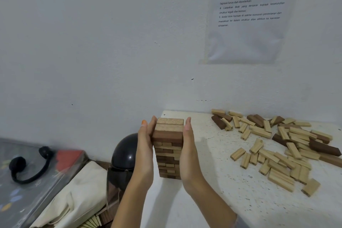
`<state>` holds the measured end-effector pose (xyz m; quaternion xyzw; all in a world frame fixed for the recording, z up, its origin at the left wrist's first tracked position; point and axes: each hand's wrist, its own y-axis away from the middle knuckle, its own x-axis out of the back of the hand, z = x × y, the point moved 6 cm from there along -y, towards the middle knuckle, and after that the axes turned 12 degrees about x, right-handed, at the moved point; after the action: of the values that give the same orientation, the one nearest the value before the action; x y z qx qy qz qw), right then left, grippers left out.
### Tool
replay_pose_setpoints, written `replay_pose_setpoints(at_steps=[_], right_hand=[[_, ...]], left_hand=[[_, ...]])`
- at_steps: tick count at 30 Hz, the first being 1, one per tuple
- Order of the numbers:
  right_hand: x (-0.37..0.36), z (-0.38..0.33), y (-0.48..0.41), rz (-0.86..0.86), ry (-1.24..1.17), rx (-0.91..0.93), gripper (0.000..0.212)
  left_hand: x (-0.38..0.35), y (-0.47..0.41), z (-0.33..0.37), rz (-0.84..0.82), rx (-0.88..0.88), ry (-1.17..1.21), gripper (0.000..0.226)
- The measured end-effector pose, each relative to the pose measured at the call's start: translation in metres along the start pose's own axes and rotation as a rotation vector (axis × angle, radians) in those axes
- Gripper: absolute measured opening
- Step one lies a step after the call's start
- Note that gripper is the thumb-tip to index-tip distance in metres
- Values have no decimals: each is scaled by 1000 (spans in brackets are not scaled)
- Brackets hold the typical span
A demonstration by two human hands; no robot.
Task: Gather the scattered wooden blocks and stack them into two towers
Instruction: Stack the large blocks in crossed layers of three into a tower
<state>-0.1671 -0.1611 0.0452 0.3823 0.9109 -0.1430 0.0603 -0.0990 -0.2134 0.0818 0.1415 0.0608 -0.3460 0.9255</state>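
Both flat, straight-fingered palms, left hand [146, 153] and right hand [188, 152], press the tall light-and-dark wooden block tower [169, 149] on the white speckled tabletop [212, 181], squaring its sides.

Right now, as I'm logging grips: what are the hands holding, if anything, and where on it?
The block tower, pressed between straight fingers and palms: left hand flat on its left side, right hand flat on its right.

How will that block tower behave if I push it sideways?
Likely to tip rather than slide: the tower is tall on a narrow base. Its layers look like separate blocks, so a high push may shear them. It stands near the table edge, so blocks could fall off.
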Motion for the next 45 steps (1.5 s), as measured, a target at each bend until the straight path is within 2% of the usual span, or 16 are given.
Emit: replay_pose_setpoints(at_steps=[6,13,20,29,40,42,45], right_hand=[[-4,6,-2,6,-38,-5,97],[0,6,-2,25,-38,7,99],[-7,3,1,43,-39,20,97],[-8,3,2,63,-39,-15,97],[0,-10,7,44,10,-57,100],[8,-24,9,66,21,-37,92],[26,-46,14,119,17,10,60]], left_hand=[[-3,0,-3,13,20,24,42],[2,0,-3,27,4,36,55],[-2,-2,-5,54,-8,13,44],[-3,-1,-4,81,-17,-13,42],[5,4,0,96,-10,-29,53],[9,7,6,117,-30,-5,53],[12,15,22,179,-150,-30,49]])
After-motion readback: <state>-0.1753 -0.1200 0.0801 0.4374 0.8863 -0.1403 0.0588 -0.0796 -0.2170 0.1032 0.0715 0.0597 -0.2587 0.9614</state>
